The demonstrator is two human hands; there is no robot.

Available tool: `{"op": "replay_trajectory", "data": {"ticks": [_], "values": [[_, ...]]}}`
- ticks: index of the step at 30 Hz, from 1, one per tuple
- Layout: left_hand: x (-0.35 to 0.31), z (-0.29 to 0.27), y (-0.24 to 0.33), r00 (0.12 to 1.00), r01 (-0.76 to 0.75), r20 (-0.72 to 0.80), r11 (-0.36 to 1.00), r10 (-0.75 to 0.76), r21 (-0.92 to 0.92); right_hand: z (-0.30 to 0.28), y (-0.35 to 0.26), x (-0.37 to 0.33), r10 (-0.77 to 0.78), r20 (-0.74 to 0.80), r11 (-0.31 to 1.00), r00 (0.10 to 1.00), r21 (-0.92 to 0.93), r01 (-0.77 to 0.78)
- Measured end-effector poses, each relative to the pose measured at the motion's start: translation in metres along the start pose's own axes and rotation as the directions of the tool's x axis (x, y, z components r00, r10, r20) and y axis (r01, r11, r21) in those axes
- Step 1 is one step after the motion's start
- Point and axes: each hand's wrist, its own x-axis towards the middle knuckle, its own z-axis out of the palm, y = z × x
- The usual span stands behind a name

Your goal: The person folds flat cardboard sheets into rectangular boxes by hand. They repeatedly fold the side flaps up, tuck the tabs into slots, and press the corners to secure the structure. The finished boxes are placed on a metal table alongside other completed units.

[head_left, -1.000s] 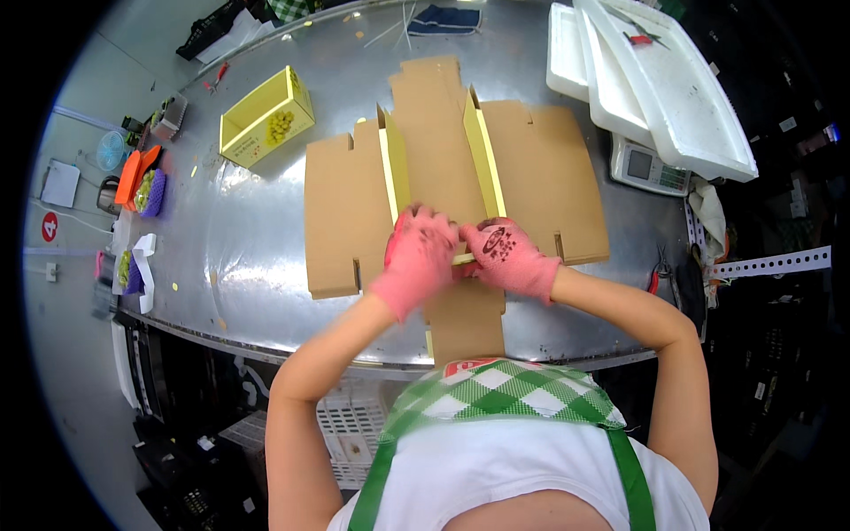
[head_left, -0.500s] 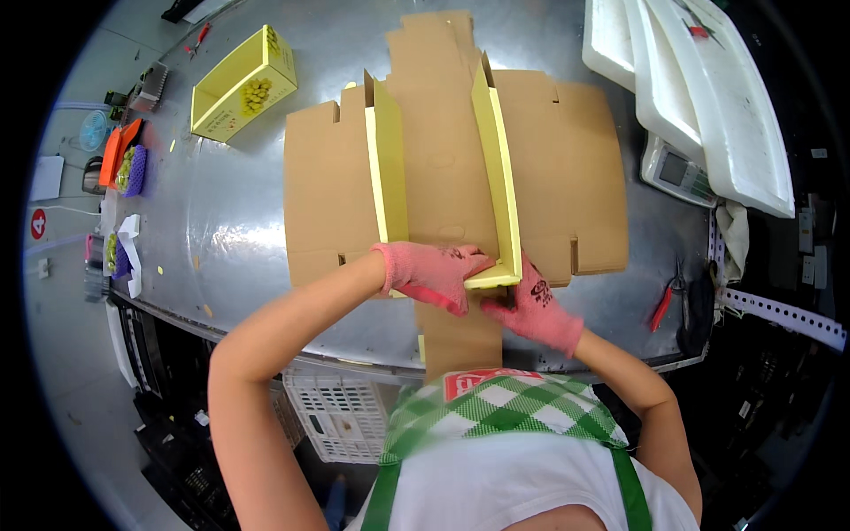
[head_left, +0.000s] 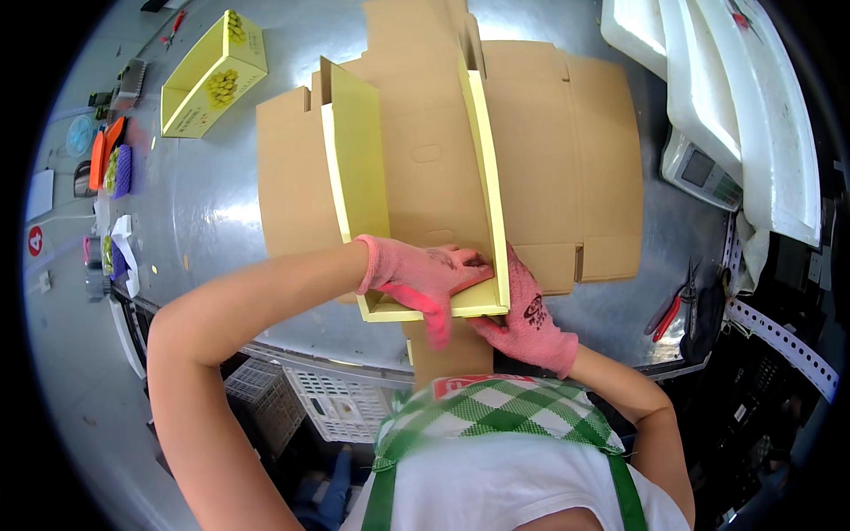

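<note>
A half-folded cardboard box (head_left: 359,159) lies before me, its two long side walls standing and showing yellow. Its floor is bare brown card. My left hand (head_left: 416,270), in a pink glove, reaches into the near end, fingers at the near right corner and thumb hanging over the low yellow near wall. Outside that same corner, my right hand (head_left: 531,323), also in a pink glove, closes round it, its thumb at the near edge. Part of its fingers is hidden behind the right wall. Flat brown cardboard sheets (head_left: 531,150) spread under and beside the box.
A finished yellow box (head_left: 190,102) stands at the far left. White foam trays (head_left: 761,115) and a scale (head_left: 699,173) are at the right, with red-handled pliers (head_left: 670,314) nearer. A white crate (head_left: 341,403) sits below the metal table's front edge.
The near wall now stands across the box's full width between the side walls. The box has come slightly nearer to me, with both hands still at its near right corner.
</note>
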Motion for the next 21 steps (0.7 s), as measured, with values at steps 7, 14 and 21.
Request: {"op": "replay_trajectory", "data": {"ticks": [7,14,21], "values": [[0.013,-0.009,0.004,0.985,0.062,0.139,0.967,-0.099,0.247,0.007,-0.007,0.000,0.052,-0.041,0.997,0.998,0.060,-0.049],[0.004,-0.008,0.013,0.987,0.059,0.140,0.990,-0.077,0.124,0.024,0.007,-0.005,0.011,-0.146,0.998,0.989,0.066,-0.001],[-0.007,0.002,0.025,0.984,0.058,0.148,0.969,-0.096,0.239,0.028,0.000,-0.016,0.026,-0.106,0.992,0.994,0.125,-0.012]]}}
